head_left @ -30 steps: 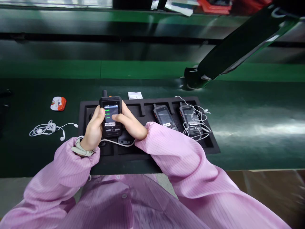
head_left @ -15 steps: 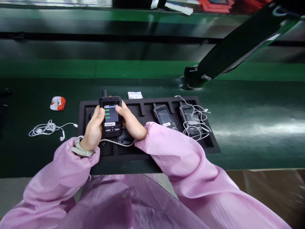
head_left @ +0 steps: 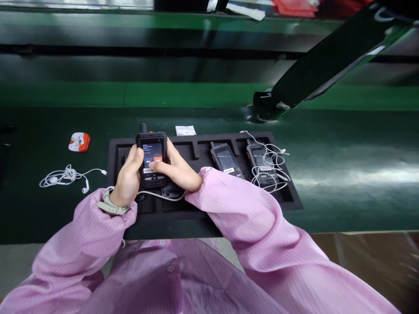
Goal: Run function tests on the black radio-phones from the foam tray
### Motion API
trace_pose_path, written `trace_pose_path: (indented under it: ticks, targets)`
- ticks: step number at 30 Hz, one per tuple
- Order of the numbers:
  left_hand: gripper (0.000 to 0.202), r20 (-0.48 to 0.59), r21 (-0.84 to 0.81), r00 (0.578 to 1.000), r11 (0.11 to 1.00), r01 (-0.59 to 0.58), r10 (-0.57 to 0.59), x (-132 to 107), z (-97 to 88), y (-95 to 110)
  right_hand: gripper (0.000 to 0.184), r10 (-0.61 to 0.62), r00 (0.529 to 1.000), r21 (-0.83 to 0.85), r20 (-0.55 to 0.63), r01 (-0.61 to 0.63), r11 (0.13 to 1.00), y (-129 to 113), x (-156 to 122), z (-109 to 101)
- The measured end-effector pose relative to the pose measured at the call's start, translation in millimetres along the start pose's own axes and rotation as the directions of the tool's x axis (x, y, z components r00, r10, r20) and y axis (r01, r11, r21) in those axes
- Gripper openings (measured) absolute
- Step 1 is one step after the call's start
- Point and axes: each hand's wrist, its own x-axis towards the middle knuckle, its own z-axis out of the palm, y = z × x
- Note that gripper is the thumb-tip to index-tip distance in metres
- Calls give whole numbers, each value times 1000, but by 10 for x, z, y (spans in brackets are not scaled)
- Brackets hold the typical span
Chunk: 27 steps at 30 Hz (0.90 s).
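A black handheld radio [head_left: 153,150] with a stubby antenna and a lit screen is held upright between my two hands over a black foam tray [head_left: 204,138]. My left hand [head_left: 129,176] wraps its left side, thumb along the screen's edge. Gripping the right side is my right hand [head_left: 178,170], its thumb laid across the lower screen near a red on-screen button. The fingers behind the radio are hidden. A white cable [head_left: 162,196] runs below the radio, between my wrists.
Two more radios rest in the tray's right part, one bare [head_left: 225,159] and one under tangled white earphones [head_left: 270,168]. Other white earphones [head_left: 67,175] and an orange-white item [head_left: 79,142] lie left. A white packet [head_left: 185,131] sits behind the tray. A dark post [head_left: 304,65] slants at right.
My right thumb has moved down and left from the screen's upper right to its lower part. The screen went from green text lines to a page with a red button.
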Motion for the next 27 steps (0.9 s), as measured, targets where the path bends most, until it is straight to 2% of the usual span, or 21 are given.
trace_pose_path:
  ticks: [13, 27]
  targets:
    - [33, -7, 22, 1000, 1000, 8, -8, -5, 2, 8, 52, 10, 1000, 0, -23, -10, 1000, -25, 3, -5]
    - [35, -5, 30, 1000, 1000, 9, -9, -4, -1, 0, 50, 5, 1000, 29, -9, -5, 1000, 2, 10, -8]
